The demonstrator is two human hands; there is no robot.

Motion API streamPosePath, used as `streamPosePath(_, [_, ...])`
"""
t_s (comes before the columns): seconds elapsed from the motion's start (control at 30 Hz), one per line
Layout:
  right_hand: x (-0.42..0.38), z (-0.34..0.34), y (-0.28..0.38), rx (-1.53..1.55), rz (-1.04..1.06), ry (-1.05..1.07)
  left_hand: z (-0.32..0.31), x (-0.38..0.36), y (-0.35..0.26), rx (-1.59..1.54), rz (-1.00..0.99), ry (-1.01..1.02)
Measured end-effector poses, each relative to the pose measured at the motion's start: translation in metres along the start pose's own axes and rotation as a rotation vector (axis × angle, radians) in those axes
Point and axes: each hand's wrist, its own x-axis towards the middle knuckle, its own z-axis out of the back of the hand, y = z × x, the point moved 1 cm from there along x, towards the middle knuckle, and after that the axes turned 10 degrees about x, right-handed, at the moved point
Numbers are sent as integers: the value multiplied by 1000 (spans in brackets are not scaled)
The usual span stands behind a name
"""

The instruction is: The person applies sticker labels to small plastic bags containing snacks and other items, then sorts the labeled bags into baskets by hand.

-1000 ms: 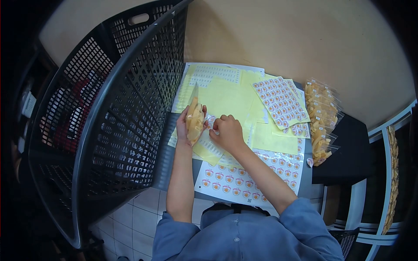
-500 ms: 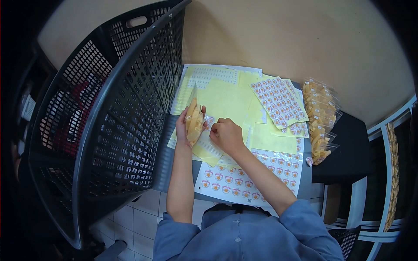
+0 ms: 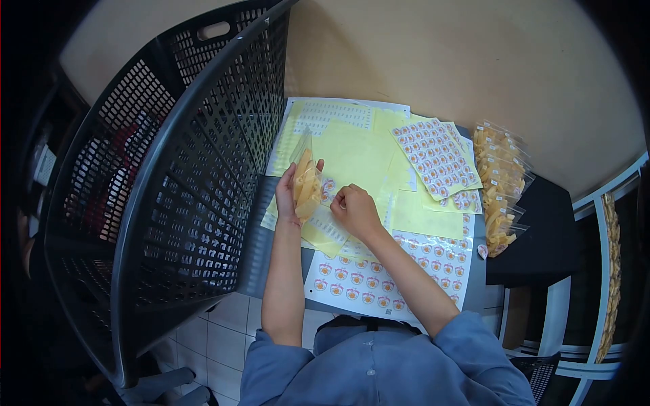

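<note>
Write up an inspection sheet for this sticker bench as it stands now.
Surface: grey table, mostly papered over.
Job's things: clear snack bag upright in left hand; right hand, fingers curled, on the sticker strip.
Clutter: round-sticker sheets, yellow backing sheets, pile of filled bags.
Grippers: left closed on bag; right fist-like.
Cables: nothing seen.
Surroundings: black perforated crate at left, tan wall, tiled floor.
</note>
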Motion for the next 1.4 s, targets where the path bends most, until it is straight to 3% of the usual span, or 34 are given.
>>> streamPosePath(0.37, [0,-2,-4,21,-26,-47,-3,-1,-1,31,-4,-15])
streamPosePath(0.43, [0,-1,-3,34,-35,-52,-10,-3,-3,-41,-1,-94])
streamPosePath(0.67, [-2,3,-9,177,-65,-94,-9,-2,-1,-33,0,-83])
streamPosePath(0.73, [-2,6,-9,253,-79,-96,-3,0,-1,15,2,20])
streamPosePath(1.0, [2,13,-14,415,-235,4,-4,0,0,-2,21,-23])
streamPosePath(1.4, [3,21,-17,470,-270,67,-7,-1,1,13,20,-19])
